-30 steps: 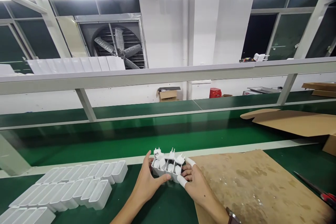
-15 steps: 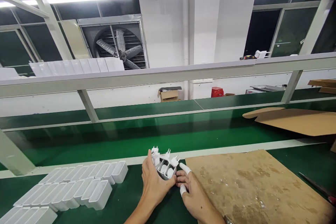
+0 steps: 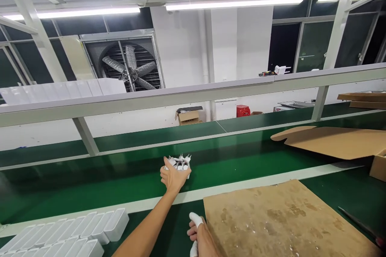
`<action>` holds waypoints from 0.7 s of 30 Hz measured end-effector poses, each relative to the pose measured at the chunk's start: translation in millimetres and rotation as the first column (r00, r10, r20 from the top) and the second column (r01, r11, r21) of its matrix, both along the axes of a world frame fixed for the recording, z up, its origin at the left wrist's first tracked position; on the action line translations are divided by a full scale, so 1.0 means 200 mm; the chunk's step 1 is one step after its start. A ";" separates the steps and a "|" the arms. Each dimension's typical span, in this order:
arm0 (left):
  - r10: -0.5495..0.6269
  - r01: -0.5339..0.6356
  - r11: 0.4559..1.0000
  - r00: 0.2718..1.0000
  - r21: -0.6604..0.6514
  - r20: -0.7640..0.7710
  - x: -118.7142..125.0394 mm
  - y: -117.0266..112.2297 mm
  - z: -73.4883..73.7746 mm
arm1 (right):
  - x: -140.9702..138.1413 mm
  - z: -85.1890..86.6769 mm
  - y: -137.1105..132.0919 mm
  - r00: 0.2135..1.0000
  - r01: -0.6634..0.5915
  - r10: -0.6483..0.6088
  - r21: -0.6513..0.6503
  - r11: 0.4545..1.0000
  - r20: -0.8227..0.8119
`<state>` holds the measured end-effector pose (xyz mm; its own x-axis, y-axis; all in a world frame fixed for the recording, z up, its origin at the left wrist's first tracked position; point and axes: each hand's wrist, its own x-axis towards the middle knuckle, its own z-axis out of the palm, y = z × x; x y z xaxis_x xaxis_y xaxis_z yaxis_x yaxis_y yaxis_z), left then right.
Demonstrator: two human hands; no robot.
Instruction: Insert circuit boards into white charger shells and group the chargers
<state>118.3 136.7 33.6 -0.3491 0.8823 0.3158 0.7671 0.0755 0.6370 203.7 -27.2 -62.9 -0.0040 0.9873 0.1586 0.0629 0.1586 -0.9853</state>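
Observation:
My left hand (image 3: 174,177) reaches out over the green conveyor belt (image 3: 229,170) and is closed round a cluster of small white boxes with chargers (image 3: 183,165). White plugs with pins stick up out of the boxes, and round white parts sit inside them; the palm side of the grip is hidden. Nearer to me, my right hand (image 3: 201,235) is low beside the left edge of a stained brown board (image 3: 271,221). It holds nothing, its fingers are loosely bent and apart, and white finger cots cover the index finger and thumb.
Rows of white open boxes (image 3: 116,225) stand at lower left. A flat cardboard sheet (image 3: 328,141) lies over the belt at right, near a cardboard box (image 3: 378,166). A dark pointed tool (image 3: 358,225) lies right of the board. A shelf rail (image 3: 193,92) spans above the belt.
My left hand has carried the boxes with chargers away from me, from the near bench to over the belt. My right hand has come off them and drawn back. The view has tilted up.

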 end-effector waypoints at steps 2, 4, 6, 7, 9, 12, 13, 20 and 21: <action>0.043 -0.043 0.999 0.999 -0.015 0.014 0.03 0.06 -0.03 | 0.01 0.00 0.01 1.000 -0.009 0.009 -0.039 0.999 -0.011; 0.066 -0.065 0.997 0.997 -0.029 0.028 0.04 0.11 -0.04 | 0.02 0.00 0.00 1.000 -0.005 0.003 -0.079 0.997 -0.018; 0.066 -0.064 0.997 0.997 -0.048 0.042 0.03 0.13 -0.03 | 0.01 0.00 -0.02 1.000 0.012 -0.014 -0.123 0.992 -0.018; 0.058 -0.056 0.997 0.997 -0.055 0.045 0.02 0.12 -0.02 | 0.00 -0.01 -0.03 1.000 0.019 -0.021 -0.146 0.989 -0.015; 0.005 -0.004 0.999 0.999 -0.052 0.035 -0.01 0.04 0.01 | -0.03 -0.04 -0.04 0.999 0.041 -0.041 -0.196 0.980 0.000; -0.219 0.218 0.976 0.975 -0.020 -0.034 -0.10 -0.22 0.04 | -0.06 -0.09 -0.06 0.981 0.143 -0.114 -0.184 0.972 0.160; -0.312 0.311 0.950 0.948 -0.015 -0.065 -0.14 -0.33 0.06 | -0.06 -0.11 -0.07 0.965 0.152 -0.122 -0.116 0.981 0.232; -0.291 0.420 0.884 0.838 0.206 -0.461 -0.77 -1.00 0.13 | 0.01 -0.08 -0.26 0.785 -0.079 -0.051 0.181 0.980 0.617; -0.170 0.347 0.902 0.834 0.259 -0.524 -0.90 -1.05 0.13 | 0.00 -0.06 -0.28 0.730 -0.092 -0.055 0.178 0.980 0.681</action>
